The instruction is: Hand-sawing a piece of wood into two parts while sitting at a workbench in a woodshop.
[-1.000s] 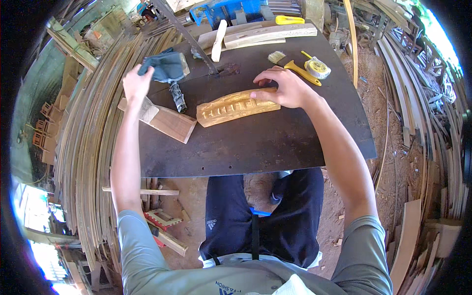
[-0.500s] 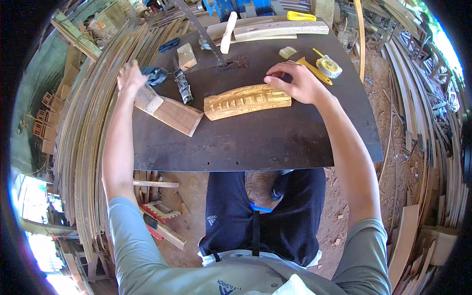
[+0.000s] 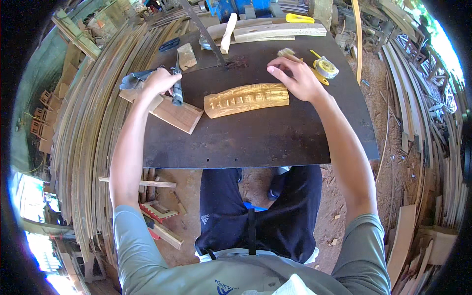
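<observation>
My left hand [image 3: 160,82] is closed at the upper end of a slim dark tool with a wrapped grip [image 3: 177,93]; the fingertips are partly hidden. A crumpled dark grey cloth [image 3: 132,80] lies beside that wrist, by a flat brown board [image 3: 179,117] under the forearm. At the table's middle rests a curved, golden carved piece of wood [image 3: 246,102] with a row of notches. My right hand [image 3: 300,81] hovers over its right end, thumb and fingers apart, holding nothing. Behind this hand lies a paintbrush with pale bristles [image 3: 286,51] and a yellow handle [image 3: 320,77], partly covered.
A yellow tape measure [image 3: 325,68] sits right of the brush. Further back are a small wood block [image 3: 187,56], a pale stick [image 3: 228,33], stacked boards [image 3: 280,32] and an upright metal blade [image 3: 204,32]. Long planks [image 3: 93,123] line the left side.
My left hand has moved right from the grey cloth to the dark tool, which now stands more lengthwise and further left. My right hand has shifted slightly, still over the carved wood's end.
</observation>
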Motion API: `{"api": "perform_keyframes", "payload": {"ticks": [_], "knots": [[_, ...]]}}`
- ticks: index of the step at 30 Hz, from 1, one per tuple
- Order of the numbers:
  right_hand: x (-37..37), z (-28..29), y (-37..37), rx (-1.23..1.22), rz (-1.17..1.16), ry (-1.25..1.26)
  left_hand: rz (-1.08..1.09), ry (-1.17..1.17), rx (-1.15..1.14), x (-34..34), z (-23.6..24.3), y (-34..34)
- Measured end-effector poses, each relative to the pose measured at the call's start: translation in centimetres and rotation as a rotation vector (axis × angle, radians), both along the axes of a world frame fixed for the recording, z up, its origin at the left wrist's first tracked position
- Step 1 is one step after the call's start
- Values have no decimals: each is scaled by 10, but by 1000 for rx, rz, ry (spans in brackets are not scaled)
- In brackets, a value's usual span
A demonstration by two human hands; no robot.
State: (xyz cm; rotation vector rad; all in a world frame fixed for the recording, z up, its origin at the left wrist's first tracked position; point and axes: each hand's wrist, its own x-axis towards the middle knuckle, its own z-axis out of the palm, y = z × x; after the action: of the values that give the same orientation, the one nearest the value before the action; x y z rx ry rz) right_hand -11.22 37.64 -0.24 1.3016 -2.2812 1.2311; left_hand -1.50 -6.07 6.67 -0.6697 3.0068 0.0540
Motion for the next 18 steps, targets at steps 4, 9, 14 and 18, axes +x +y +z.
{"api": "perform_keyframes", "payload": {"ticks": [4, 9, 14, 18], "knots": [[-2, -1, 6, -61, 24, 65, -110, 349, 558, 82, 9, 20], [27, 16, -2, 73, 184, -216, -32, 540, 1135, 224, -27, 91], [130, 45, -21, 21, 602, -254, -205, 518, 1350, 242, -25, 208], [214, 35, -7, -205, 540, -618, -627, 538, 950, 222, -30, 238]]}}
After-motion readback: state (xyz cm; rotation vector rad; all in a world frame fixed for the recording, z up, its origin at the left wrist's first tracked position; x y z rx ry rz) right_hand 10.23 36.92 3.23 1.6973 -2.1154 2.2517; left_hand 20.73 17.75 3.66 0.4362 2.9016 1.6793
